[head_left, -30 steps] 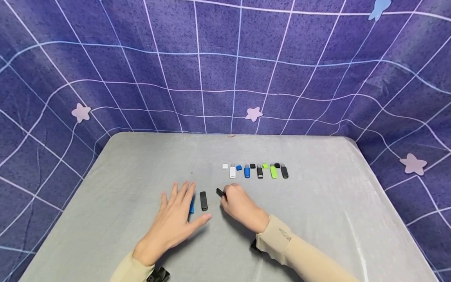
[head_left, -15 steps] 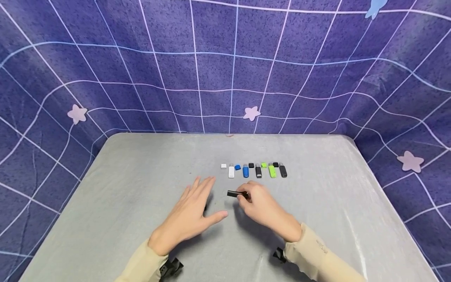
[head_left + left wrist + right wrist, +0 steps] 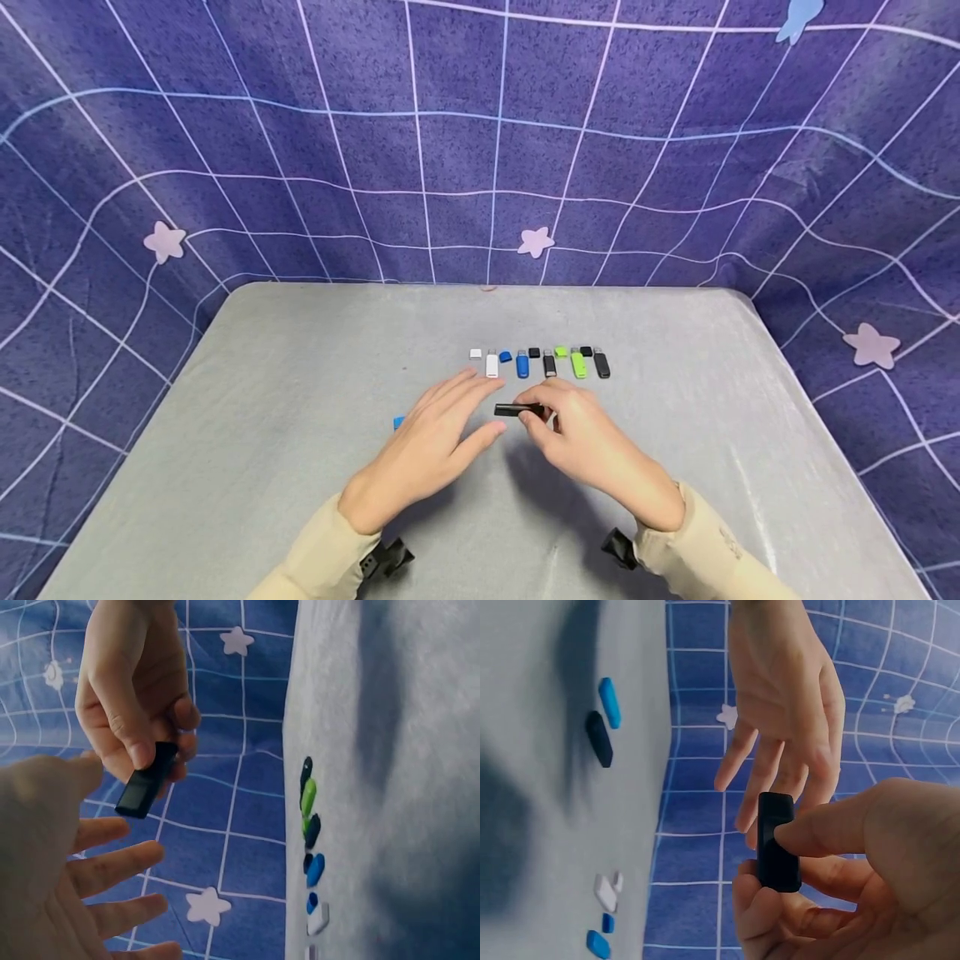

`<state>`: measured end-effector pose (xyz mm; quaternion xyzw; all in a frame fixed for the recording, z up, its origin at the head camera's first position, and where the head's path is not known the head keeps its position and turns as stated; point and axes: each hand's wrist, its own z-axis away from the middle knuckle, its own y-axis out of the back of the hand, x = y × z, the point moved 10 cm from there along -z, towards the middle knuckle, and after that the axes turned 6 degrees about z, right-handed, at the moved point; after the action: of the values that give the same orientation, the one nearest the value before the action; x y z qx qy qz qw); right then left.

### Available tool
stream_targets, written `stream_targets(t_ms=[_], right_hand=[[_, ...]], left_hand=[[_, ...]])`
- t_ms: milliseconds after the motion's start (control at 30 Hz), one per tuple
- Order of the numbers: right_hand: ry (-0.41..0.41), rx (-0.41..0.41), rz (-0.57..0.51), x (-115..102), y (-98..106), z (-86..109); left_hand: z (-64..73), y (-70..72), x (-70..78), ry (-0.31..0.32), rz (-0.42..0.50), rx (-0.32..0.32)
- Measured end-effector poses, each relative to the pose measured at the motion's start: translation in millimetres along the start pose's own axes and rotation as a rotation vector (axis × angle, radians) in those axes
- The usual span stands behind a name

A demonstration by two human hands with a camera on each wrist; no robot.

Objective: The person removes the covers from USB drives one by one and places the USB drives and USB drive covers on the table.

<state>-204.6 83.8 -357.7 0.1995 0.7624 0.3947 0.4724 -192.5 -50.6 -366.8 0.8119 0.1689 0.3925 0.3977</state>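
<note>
My right hand [image 3: 596, 437] pinches a black USB stick [image 3: 507, 410] between thumb and fingers, raised above the table; its cap is not seen apart from it. The left hand [image 3: 427, 450] hovers just left of the stick, fingers extended and thumb spread, holding nothing. A small gap separates the left fingers from the stick [image 3: 137, 793] in the left wrist view. On the table beneath the left hand lie a blue USB stick [image 3: 610, 703] and another black USB stick [image 3: 598, 739]. In the head view only the blue one's end [image 3: 398, 422] shows.
Uncapped USB sticks form a row behind the hands: white [image 3: 492, 365], blue [image 3: 522, 365], black [image 3: 550, 365], green [image 3: 578, 364] and dark grey [image 3: 602, 364]. Loose caps, such as a white cap [image 3: 476, 354], lie beside them. A purple grid cloth [image 3: 465, 150] surrounds the grey table [image 3: 300, 333].
The right hand has lifted the black USB stick off the table and moved right, turning it sideways. My left hand has moved right toward it, over the two sticks lying there.
</note>
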Motion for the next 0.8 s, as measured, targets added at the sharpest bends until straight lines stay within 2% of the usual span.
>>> stream_targets(t_ms=[200, 367, 633, 800], right_hand=[[0.01, -0.004, -0.014, -6, 4, 0.2], [0.03, 0.001, -0.019, -11, 6, -0.2], [0.048, -0.002, -0.014, -15, 4, -0.4], [0.056, -0.022, -0.014, -17, 2, 0.4]], left_hand=[[-3.8, 4.4, 9.3, -0.048, 0.001, 0.048], [-6.2, 5.2, 13.1, -0.076, -0.025, 0.058], [-6.2, 1.3, 10.1, -0.059, -0.095, 0.041], [-4.8, 1.3, 9.8, -0.06, -0.103, 0.044]])
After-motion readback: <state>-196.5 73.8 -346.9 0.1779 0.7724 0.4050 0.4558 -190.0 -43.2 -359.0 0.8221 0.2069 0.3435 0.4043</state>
